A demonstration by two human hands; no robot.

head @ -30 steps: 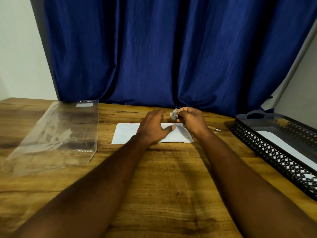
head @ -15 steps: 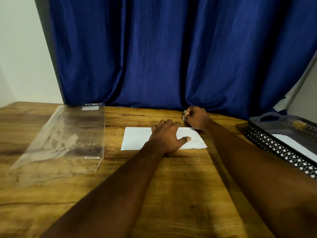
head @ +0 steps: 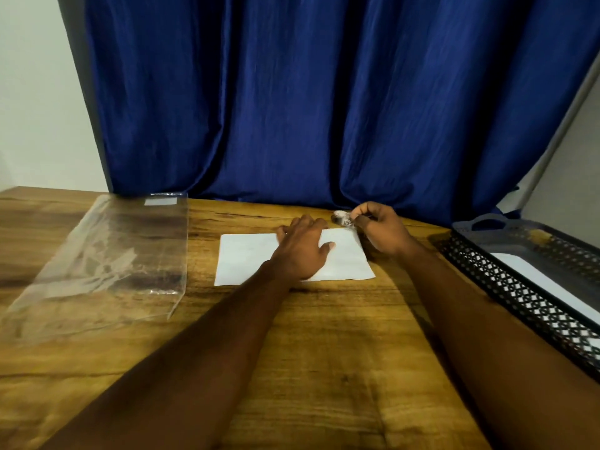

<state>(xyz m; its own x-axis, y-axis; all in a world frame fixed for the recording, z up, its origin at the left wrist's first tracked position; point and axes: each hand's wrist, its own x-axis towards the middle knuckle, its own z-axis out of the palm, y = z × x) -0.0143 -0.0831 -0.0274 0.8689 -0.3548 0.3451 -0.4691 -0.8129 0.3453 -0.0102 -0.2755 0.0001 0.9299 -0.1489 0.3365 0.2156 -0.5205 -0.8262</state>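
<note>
Here, left hand [head: 302,251] on paper [head: 246,259], right hand [head: 381,230] pinching object [head: 342,219] past edge

A white rectangular sheet [head: 246,258] lies flat on the bench [head: 324,352], long edges running left to right, under the flat left hand [head: 303,251]. A small grey roll [head: 342,219], blurred, sits pinched in the right hand [head: 380,232] just past the sheet's far right corner.

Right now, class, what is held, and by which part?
The right hand pinches a small silvery roll by its right edge; left hand rests flat on paper.
</note>
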